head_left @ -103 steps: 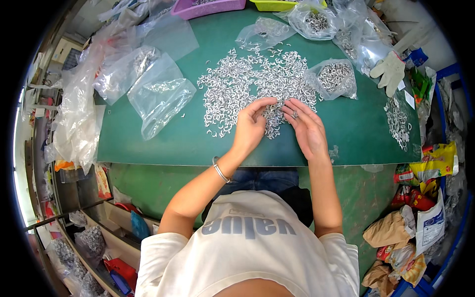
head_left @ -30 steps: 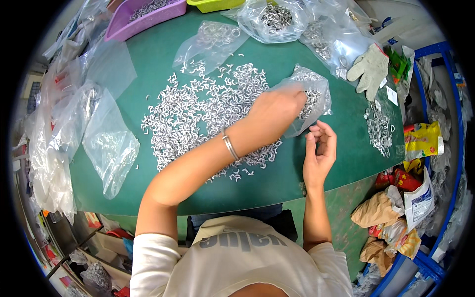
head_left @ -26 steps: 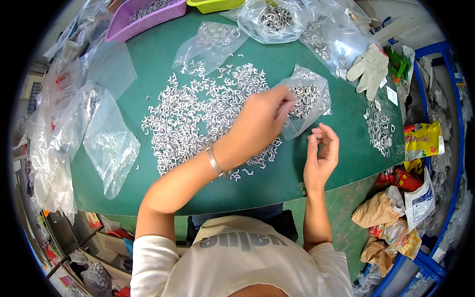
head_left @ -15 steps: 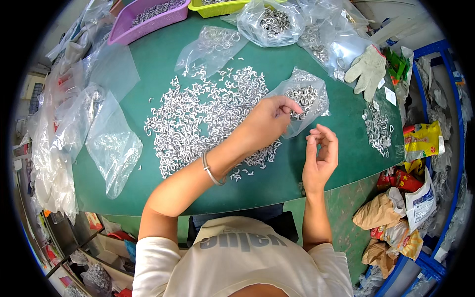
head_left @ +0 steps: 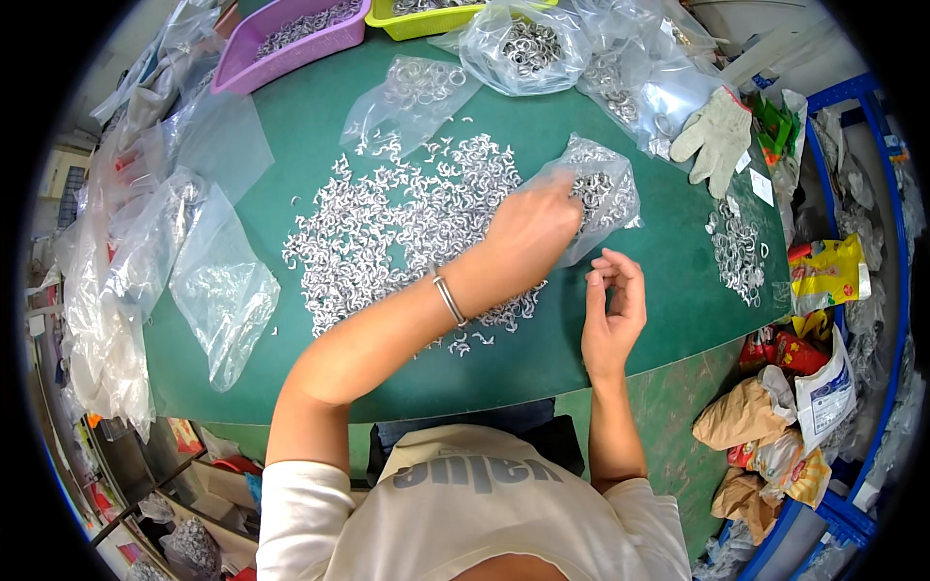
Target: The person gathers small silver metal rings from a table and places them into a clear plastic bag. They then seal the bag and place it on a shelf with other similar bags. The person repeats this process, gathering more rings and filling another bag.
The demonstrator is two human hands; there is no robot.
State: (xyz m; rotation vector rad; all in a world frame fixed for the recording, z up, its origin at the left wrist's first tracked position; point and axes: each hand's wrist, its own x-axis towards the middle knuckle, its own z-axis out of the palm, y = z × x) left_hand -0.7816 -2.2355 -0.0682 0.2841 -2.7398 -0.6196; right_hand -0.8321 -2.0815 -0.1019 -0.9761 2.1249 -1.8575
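My left hand reaches across to a clear plastic bag of small silvery metal pieces. Its fingers are curled in at the bag's left side, slightly blurred, and what they grip is hidden. Just nearer to me, my right hand is raised with fingers loosely bent and the thumb apart; nothing shows in it. Under and left of my left forearm spreads a wide heap of small curved silvery pieces on the green table.
Along the far edge are a purple basket, a yellow-green basket and a bag of rings. At right lie a knitted glove and a small ring pile. Empty-looking plastic bags cover the left side.
My left hand has shifted up and its outstretched fingers have curled in at the bag. My right hand has moved slightly left and down.
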